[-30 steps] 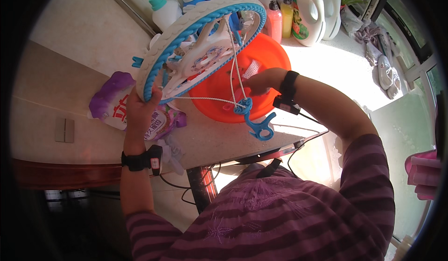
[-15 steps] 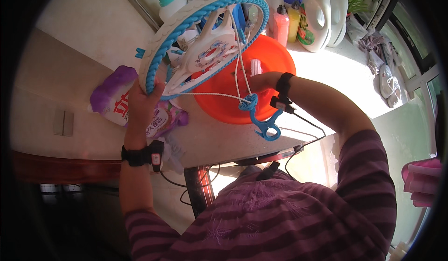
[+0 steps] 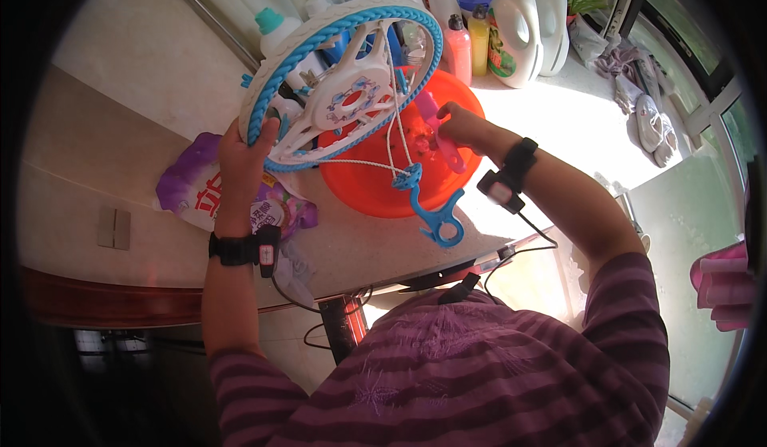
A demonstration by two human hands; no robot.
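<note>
1) Round rack (image 3: 329, 117), white with a blue braided rim, upper centre-left of the frame: held steeply tilted, presumably because one hand bears it at the edge
2) Left hand (image 3: 243, 148), at the rack's lower-left rim: grip closed, thumb and fingers wrapped on the rim, which leaves the spokes and hub free
3) White cords (image 3: 391, 131), running from the rack to a blue hook (image 3: 440, 225) right of centre: the hook hangs loose, probably because the hand supports the rack by its rim instead
4) Right hand (image 3: 471, 131), right of the rack: fingers curled in a partial loop beside a long pink piece (image 3: 453, 159); whether the grip has firm hold of it cannot be told
5) Red-orange basin (image 3: 359, 185), centre, on the pale surface (image 3: 351, 243): it lies beneath the pink piece and part of the rack, a position likely to catch drips or dropped items
6) Bottles (image 3: 515, 35), upper edge of the frame: standing in a row at the back, apparently to spare working room
7) Purple-and-white package (image 3: 188, 182), left: lying flat beyond the left wrist
</note>
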